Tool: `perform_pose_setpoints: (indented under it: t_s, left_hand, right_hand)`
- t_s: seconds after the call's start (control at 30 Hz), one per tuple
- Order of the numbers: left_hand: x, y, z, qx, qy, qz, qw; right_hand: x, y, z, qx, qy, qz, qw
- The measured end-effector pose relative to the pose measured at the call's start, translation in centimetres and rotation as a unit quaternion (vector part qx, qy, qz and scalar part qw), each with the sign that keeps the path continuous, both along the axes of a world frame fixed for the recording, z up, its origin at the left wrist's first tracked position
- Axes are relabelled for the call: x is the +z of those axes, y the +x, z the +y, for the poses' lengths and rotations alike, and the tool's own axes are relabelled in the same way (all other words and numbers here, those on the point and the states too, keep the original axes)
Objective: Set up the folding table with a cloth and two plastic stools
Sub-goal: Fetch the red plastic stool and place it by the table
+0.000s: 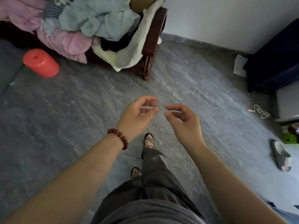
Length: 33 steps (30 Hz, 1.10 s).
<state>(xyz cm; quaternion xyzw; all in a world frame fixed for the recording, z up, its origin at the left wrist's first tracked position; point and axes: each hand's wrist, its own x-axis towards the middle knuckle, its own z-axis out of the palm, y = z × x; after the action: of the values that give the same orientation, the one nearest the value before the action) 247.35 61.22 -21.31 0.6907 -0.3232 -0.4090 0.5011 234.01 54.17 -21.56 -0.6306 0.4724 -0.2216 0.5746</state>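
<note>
My left hand, with a red bead bracelet on its wrist, and my right hand hover side by side over the grey floor, fingertips nearly meeting. The fingers of both hang loosely curled, and I see nothing solid in either. A red plastic stool with a small hole in its top stands on the floor at the far left, well away from both hands. No folding table is in view.
A dark wooden seat at the top holds a heap of pink, pale green and white fabrics. A dark blue piece of furniture stands at the right wall. A grey slipper, a white cord and a green object lie at right.
</note>
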Motion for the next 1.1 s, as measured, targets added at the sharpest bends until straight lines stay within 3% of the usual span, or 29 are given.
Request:
perform_pose_setpoints:
  t_s: [0.57, 1.1]
  left_hand:
    - [0.0, 19.6, -12.1, 0.036, 0.032, -0.035, 0.998]
    - [-0.3, 39.2, -11.3, -0.007, 0.052, -0.008, 0.999]
  right_hand:
    - [-0.3, 20.2, -13.2, 0.046, 0.002, -0.015, 0.999]
    - [-0.9, 40.2, -12.2, 0.021, 0.005, -0.024, 0.999]
